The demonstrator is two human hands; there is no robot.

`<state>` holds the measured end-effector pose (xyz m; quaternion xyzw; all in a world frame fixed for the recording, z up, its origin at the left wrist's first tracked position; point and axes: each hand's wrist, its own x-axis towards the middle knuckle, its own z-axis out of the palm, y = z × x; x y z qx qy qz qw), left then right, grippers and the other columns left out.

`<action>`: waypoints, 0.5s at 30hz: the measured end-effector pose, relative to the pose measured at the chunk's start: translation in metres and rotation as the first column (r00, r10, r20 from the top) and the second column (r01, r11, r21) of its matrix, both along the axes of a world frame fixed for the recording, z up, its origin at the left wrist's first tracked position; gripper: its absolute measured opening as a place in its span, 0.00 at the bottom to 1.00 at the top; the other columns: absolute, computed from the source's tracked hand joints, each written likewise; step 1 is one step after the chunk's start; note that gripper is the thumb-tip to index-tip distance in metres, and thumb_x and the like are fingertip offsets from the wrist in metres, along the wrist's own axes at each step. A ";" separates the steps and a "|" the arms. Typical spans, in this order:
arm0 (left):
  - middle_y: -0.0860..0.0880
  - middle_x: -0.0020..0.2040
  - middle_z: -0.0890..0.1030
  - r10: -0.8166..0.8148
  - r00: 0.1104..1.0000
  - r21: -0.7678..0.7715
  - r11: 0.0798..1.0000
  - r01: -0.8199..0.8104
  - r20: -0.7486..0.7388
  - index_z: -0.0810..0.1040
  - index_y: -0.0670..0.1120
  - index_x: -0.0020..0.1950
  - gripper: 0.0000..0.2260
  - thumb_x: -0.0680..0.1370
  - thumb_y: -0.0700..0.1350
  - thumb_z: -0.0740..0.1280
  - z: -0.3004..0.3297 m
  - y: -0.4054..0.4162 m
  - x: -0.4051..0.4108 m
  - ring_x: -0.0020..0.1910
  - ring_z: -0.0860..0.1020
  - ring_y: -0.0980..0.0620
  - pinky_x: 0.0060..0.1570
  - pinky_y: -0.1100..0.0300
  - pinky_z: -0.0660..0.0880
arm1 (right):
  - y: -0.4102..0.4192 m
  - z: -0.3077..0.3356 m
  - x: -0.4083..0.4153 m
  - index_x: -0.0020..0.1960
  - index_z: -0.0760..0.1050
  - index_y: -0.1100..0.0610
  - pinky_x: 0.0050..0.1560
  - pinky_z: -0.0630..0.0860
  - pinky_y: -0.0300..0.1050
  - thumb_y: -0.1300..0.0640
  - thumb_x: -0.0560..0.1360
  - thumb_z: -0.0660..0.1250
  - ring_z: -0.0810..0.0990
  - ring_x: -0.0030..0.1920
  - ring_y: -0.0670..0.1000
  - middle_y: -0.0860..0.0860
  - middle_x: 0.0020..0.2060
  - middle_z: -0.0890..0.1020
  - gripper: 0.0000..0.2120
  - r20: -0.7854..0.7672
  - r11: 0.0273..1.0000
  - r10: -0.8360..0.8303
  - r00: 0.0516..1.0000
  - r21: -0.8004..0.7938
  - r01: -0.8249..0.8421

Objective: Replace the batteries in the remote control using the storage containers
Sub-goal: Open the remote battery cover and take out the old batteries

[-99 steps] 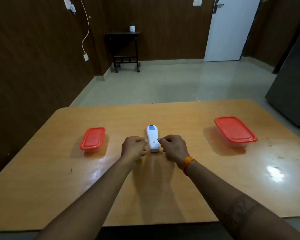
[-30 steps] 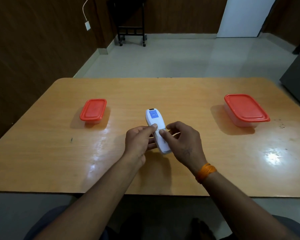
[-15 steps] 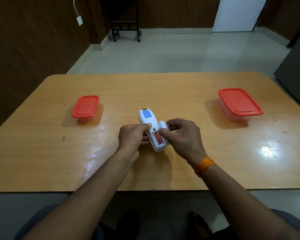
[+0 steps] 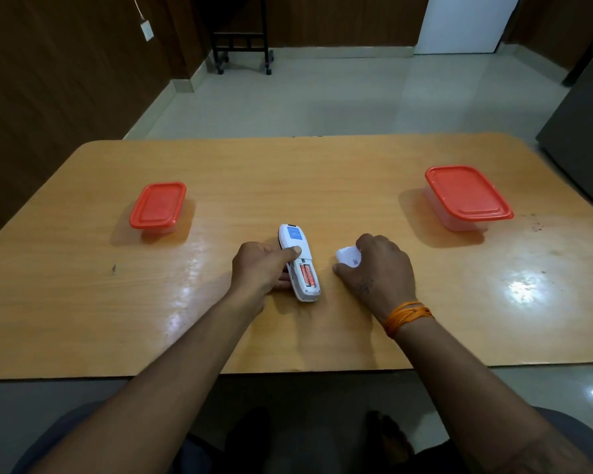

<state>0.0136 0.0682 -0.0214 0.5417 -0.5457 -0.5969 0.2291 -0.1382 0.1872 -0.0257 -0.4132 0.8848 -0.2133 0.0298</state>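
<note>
A person's left hand [image 4: 259, 268] steadies a white remote control [image 4: 298, 263] lying back-up at the middle of a wooden table [image 4: 83, 302], thumb pressed on it, fingers curled along its side — two orange batteries [image 4: 307, 275] exposed in the open compartment. Just beside it, the right hand [image 4: 377, 268] grips the detached battery cover [image 4: 347, 256]. Red-lidded containers sit far left [image 4: 158, 206] and far right [image 4: 466, 196], both shut.

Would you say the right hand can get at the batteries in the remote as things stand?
Probably not yet: the right hand holds the cover. The batteries lie exposed, and the left hand steadies the remote.
</note>
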 end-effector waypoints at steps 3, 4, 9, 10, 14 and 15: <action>0.43 0.40 0.88 -0.021 0.995 -0.118 0.992 0.033 0.100 0.82 0.34 0.48 0.15 0.74 0.46 0.79 0.001 -0.003 0.004 0.36 0.88 0.46 0.40 0.48 0.86 | 0.000 -0.001 0.001 0.52 0.75 0.59 0.44 0.69 0.48 0.41 0.74 0.73 0.79 0.49 0.60 0.57 0.50 0.79 0.21 -0.016 1.000 0.016 1.000 0.011 -0.015; 0.43 0.39 0.88 -0.025 0.992 -0.144 0.989 0.042 0.122 0.82 0.35 0.48 0.15 0.74 0.47 0.79 0.000 -0.004 0.005 0.35 0.88 0.47 0.40 0.49 0.86 | 0.000 -0.001 0.002 0.53 0.76 0.59 0.44 0.69 0.47 0.41 0.74 0.73 0.79 0.49 0.60 0.57 0.51 0.79 0.22 -0.021 1.000 0.016 1.000 0.014 -0.016; 0.43 0.37 0.87 -0.014 0.989 -0.193 0.980 0.043 0.149 0.83 0.39 0.46 0.12 0.73 0.47 0.80 0.003 -0.005 0.010 0.32 0.86 0.50 0.36 0.53 0.86 | 0.004 0.003 0.007 0.57 0.78 0.60 0.47 0.72 0.49 0.42 0.76 0.72 0.78 0.52 0.60 0.57 0.52 0.79 0.22 -0.087 0.998 0.015 0.996 -0.053 -0.020; 0.44 0.36 0.87 -0.014 0.988 -0.199 0.979 0.044 0.151 0.84 0.39 0.46 0.12 0.73 0.47 0.79 0.003 -0.006 0.012 0.31 0.85 0.50 0.37 0.51 0.86 | 0.004 0.003 0.008 0.58 0.78 0.60 0.47 0.73 0.50 0.43 0.76 0.72 0.78 0.52 0.60 0.57 0.51 0.79 0.21 -0.101 0.995 0.022 0.995 -0.098 -0.032; 0.50 0.43 0.87 -0.065 0.956 -0.391 0.903 0.178 0.285 0.84 0.47 0.49 0.11 0.72 0.52 0.79 0.003 -0.011 0.021 0.37 0.82 0.49 0.43 0.50 0.83 | 0.001 0.007 0.018 0.59 0.80 0.57 0.46 0.76 0.48 0.48 0.78 0.72 0.82 0.47 0.55 0.52 0.49 0.83 0.15 -0.055 0.962 0.109 0.992 -0.246 -0.119; 0.52 0.51 0.87 -0.098 0.922 -0.454 0.848 0.274 0.375 0.84 0.49 0.56 0.16 0.72 0.54 0.79 0.003 -0.011 0.024 0.45 0.83 0.50 0.47 0.52 0.81 | 0.000 0.008 0.021 0.58 0.81 0.56 0.45 0.75 0.46 0.49 0.78 0.72 0.82 0.46 0.53 0.51 0.48 0.83 0.13 -0.038 0.956 0.141 0.989 -0.255 -0.147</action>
